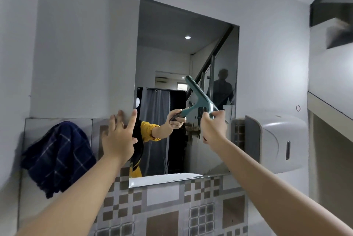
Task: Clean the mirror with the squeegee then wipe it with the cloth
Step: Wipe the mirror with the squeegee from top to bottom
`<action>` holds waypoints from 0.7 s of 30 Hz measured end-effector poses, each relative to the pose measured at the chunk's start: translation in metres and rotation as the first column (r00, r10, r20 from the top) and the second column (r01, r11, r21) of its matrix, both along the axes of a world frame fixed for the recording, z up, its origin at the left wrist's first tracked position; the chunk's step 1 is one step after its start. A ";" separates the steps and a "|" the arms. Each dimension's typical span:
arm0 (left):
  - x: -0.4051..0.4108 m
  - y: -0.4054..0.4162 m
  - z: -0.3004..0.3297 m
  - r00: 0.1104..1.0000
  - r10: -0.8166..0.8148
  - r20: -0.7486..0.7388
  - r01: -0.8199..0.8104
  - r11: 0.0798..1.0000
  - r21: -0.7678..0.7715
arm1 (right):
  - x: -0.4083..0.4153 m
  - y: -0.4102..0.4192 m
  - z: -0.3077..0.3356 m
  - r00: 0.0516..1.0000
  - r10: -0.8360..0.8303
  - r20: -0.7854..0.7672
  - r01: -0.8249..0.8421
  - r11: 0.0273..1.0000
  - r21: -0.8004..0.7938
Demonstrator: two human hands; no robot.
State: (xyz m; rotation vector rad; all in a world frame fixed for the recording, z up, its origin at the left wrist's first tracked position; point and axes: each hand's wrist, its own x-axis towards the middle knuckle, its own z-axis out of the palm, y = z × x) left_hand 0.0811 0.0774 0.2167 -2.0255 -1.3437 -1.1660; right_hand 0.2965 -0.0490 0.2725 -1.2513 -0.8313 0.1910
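Note:
A frameless rectangular mirror [166, 48] hangs on the white wall in front of me. My right hand [214, 126] is shut on the handle of a teal squeegee [200, 95], whose blade lies slanted against the glass in the mirror's right half. My left hand [119, 138] is spread open, fingers resting on the mirror's left edge and the wall beside it. A dark blue checked cloth [57, 157] hangs on the wall to the left, below mirror height, apart from both hands. The mirror reflects my arm in a yellow sleeve.
A white paper dispenser [277, 144] is mounted right of the mirror, close to my right forearm. Patterned grey and brown tiles [172, 209] cover the wall under the mirror. A ledge [328, 109] and stair underside run along the right wall.

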 end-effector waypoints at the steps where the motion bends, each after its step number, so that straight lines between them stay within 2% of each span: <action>1: -0.001 0.000 0.000 1.000 0.008 -0.016 -0.008 1.000 0.010 | -0.011 0.002 0.001 0.999 0.011 -0.035 -0.011 1.000 0.014; 6: -0.009 0.003 -0.005 0.998 -0.010 -0.063 0.010 1.000 0.009 | -0.070 0.022 0.006 0.985 0.053 -0.164 -0.037 0.994 0.100; 12: -0.017 0.007 -0.015 0.996 -0.072 -0.046 0.073 0.997 0.017 | -0.125 0.031 0.006 0.978 0.093 -0.188 -0.066 0.987 0.144; 17: -0.021 0.013 -0.019 0.993 -0.102 -0.051 0.103 0.994 0.022 | -0.146 0.036 -0.005 0.992 0.078 -0.103 -0.060 0.984 0.169; 21: -0.026 0.015 -0.025 0.991 -0.091 -0.094 0.095 0.995 0.041 | -0.152 0.032 -0.023 0.997 0.062 0.042 -0.068 0.982 0.174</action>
